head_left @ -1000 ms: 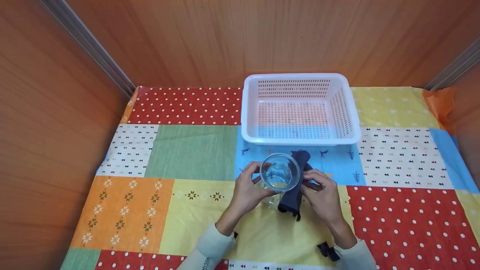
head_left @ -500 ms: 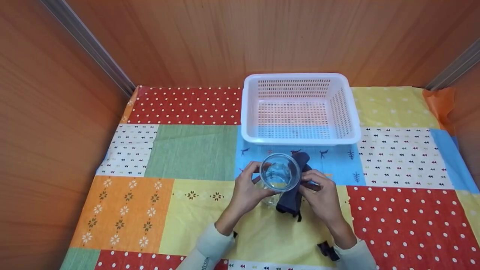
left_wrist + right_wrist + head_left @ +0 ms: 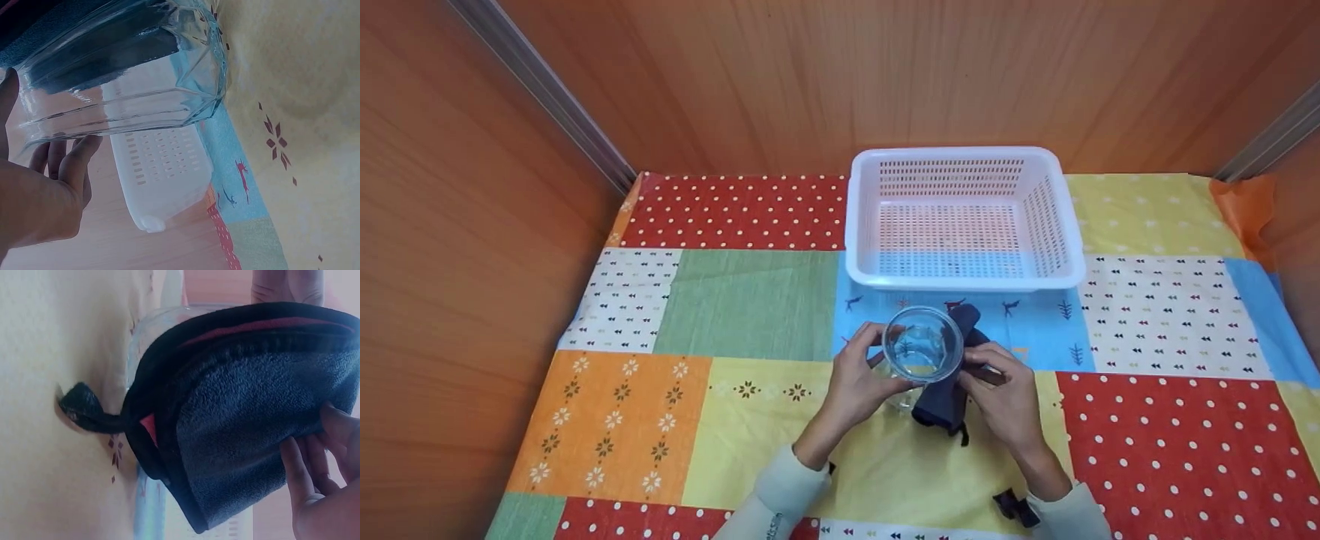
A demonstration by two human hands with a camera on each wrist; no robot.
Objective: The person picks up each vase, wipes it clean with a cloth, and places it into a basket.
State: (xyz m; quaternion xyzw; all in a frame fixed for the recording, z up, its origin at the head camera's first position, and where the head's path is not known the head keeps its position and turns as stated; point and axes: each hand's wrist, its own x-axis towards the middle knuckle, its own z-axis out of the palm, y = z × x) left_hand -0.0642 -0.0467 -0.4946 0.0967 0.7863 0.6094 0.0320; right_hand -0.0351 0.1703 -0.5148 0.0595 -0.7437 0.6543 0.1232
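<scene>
My left hand [image 3: 859, 379] grips a clear glass jar [image 3: 924, 345] near its rim, thumb on one side and fingers on the other. In the left wrist view the jar [image 3: 129, 84] is faceted, with the dark cloth showing through its wall. My right hand [image 3: 1006, 390] pinches a folded dark grey cloth [image 3: 943, 401] against the jar's right side. The right wrist view shows the cloth [image 3: 242, 399] as fluffy, with a black edging and a loop; thumb and fingers of the right hand [image 3: 323, 478] hold it. Part of the jar lies hidden behind it.
A white perforated plastic basket [image 3: 964, 281] stands just beyond the hands. Under everything lies a patchwork tablecloth [image 3: 750, 300]. Wooden panels [image 3: 885, 82] rise at the back and both sides. A small black strap [image 3: 1016, 508] shows at the right sleeve.
The cloth's lower end has shifted slightly against the jar, and the right fingers have moved a little with it. The left hand keeps its hold. The head view has shifted slightly.
</scene>
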